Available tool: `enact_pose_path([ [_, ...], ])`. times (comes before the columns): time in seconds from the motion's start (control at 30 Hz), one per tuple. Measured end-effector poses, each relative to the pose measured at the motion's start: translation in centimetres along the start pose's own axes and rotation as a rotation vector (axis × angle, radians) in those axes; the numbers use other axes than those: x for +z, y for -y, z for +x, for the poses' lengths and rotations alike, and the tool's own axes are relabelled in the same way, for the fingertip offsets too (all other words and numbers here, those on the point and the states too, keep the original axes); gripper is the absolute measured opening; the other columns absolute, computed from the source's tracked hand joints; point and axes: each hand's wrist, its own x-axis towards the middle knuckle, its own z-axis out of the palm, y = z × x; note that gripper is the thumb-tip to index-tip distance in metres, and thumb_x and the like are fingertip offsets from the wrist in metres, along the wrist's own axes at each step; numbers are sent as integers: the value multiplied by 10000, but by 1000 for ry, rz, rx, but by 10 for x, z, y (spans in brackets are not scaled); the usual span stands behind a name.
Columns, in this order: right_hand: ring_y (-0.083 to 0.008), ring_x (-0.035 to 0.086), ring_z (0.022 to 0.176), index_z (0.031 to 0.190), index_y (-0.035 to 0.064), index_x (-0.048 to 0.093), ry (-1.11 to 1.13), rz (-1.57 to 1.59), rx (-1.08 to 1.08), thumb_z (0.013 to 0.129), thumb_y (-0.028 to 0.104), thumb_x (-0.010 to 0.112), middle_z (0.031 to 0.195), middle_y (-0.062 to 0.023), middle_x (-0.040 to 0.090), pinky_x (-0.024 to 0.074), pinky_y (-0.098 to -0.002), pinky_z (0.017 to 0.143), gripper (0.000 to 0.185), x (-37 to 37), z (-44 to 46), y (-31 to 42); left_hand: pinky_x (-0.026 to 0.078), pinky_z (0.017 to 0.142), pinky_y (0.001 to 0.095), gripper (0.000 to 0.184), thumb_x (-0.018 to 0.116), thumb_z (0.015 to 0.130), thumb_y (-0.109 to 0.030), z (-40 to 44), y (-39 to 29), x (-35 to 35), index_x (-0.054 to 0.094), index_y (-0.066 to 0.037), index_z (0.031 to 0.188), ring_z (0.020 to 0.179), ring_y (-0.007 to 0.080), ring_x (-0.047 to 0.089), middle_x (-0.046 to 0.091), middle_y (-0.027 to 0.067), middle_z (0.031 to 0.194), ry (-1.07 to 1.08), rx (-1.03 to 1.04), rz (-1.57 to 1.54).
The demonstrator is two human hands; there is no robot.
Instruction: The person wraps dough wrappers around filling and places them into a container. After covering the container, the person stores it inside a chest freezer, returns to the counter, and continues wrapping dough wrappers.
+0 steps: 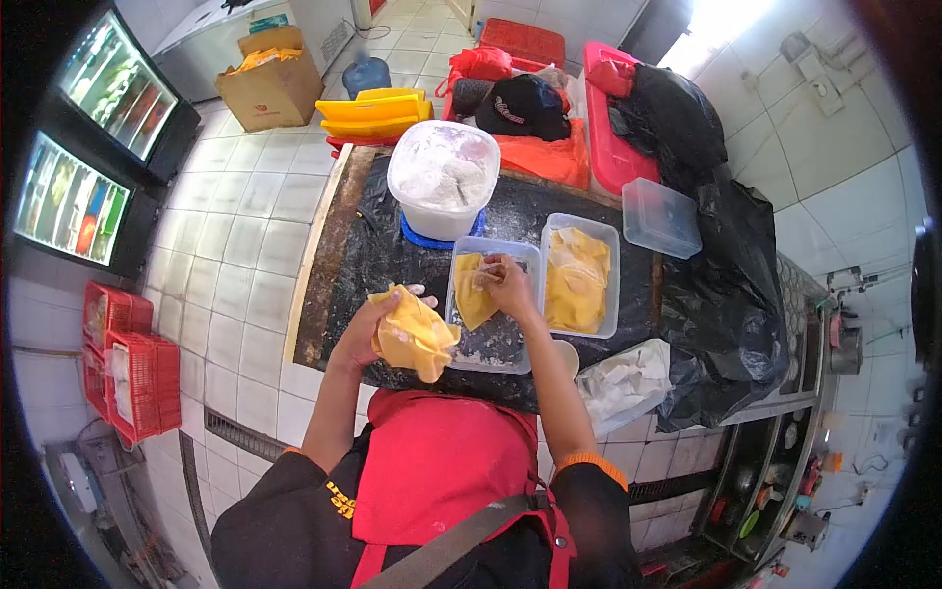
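My left hand (371, 326) is wrapped round a floppy bunch of yellow dough sheets (418, 334), holding it just left of a clear plastic tub (500, 365). Inside that tub, my right hand (508, 285) pinches the edge of another yellow dough sheet (473, 294), dusted with white powder. Loose powder and crumbs are scattered over the tub's bottom. To the right, a second plastic tub (613, 285) holds a pile of yellow dough sheets (577, 283). A large white bucket (442, 218) full of white powder stands behind, on a blue lid (417, 236).
Black plastic covers the table (373, 245). At its right are an upturned clear container (662, 218), a tub with white paper (628, 383) and a small cup (566, 355). A red crate with a black cap (525, 106) stands beyond. Red baskets (142, 383) sit on the floor.
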Motion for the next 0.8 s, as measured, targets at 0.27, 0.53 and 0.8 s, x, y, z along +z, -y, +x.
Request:
enact_pose_path([
  [0.27,-233,694,902,1226,71,602,-236,69,-185,807,134,769,952,-112,714,535,-366,843,457,-22,-56,103,447,1047,555,502,417,1037,-462,25,18,16,374,-171,1444,1304,404,498,337,245,1537,162,127,-291],
  [0.53,-150,669,877,1070,38,674,-214,32,-184,773,89,806,909,-65,709,525,-311,820,329,-41,-93,130,526,981,430,505,651,943,-168,51,27,37,459,-72,1400,1190,271,605,582,166,1326,14,181,159],
  [0.8,-239,683,916,1063,46,669,-322,-112,-385,795,131,796,920,-96,703,535,-364,809,309,-45,-107,127,571,858,353,332,683,887,-45,54,29,56,610,-19,1209,1000,186,681,684,87,1116,-47,148,151],
])
